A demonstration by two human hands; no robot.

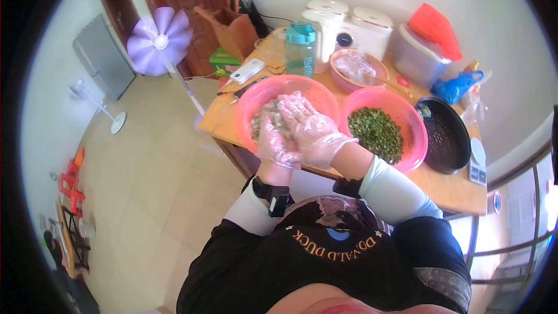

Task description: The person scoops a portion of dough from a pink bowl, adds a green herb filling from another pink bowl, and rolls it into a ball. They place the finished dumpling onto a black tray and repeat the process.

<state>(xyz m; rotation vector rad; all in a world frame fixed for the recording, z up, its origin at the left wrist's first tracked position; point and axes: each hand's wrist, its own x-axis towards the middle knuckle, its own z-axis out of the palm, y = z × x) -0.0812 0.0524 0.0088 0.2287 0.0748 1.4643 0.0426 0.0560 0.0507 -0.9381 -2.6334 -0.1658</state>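
Both my hands wear clear plastic gloves and are close together over a large pink bowl (325, 94). My left hand (277, 142) is cupped around some pale, speckled mixture (260, 121), which also lies in the bowl below. Right against it, my right hand (314, 131) has its fingers stretched out toward the far rim, with bits of the mixture sticking to the glove. A second pink bowl (417, 139), holding chopped greens (375, 134), stands just to the right.
Behind the bowls stand a teal water bottle (300, 49), white appliances (369, 29) and a smaller bowl (344, 84) with a plastic bag. To the right are a black perforated pan (444, 134) and a kitchen scale (477, 163). A purple fan (160, 42) stands left of the table.
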